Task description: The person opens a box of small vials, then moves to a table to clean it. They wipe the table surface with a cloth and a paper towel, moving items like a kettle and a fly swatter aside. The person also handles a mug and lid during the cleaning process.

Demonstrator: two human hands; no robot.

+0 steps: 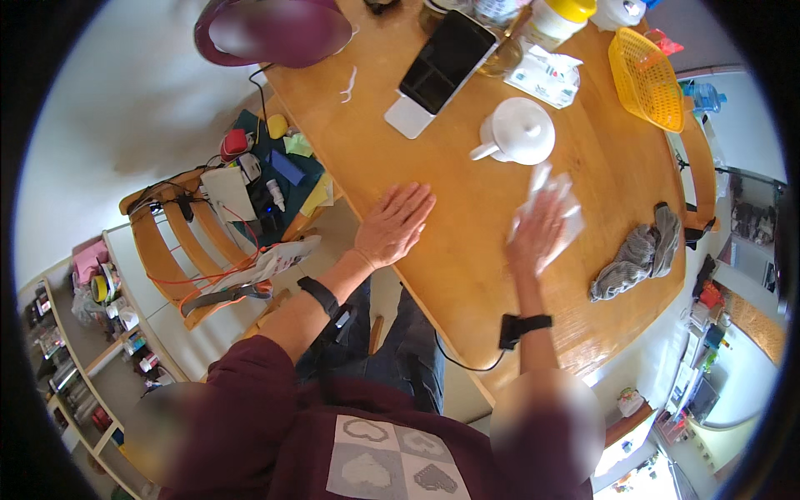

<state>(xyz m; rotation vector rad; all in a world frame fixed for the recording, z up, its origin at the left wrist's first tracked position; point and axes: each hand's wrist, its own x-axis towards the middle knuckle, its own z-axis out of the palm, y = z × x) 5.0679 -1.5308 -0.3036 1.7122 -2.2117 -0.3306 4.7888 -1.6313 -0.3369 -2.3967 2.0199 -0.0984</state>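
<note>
My left hand [395,226] lies palm down at the near left edge of the wooden table [462,262], its fingers together and nothing visible in it. To the right, my right hand [539,228] presses on a crumpled white tissue [570,219], slightly blurred; whether its fingers grip the tissue is hidden. Just beyond the tissue stands a white lidded cup [522,131], its handle towards the left. A grey cloth [631,262] lies bunched to the right of my right hand.
Beyond the cup are a dark-screened device [447,62], a tissue pack [547,76], a yellow-lidded container [556,25] and a yellow plastic basket [647,81]. A white floss pick [349,84] lies far left. A wooden chair [181,250] holding cables stands left of the table.
</note>
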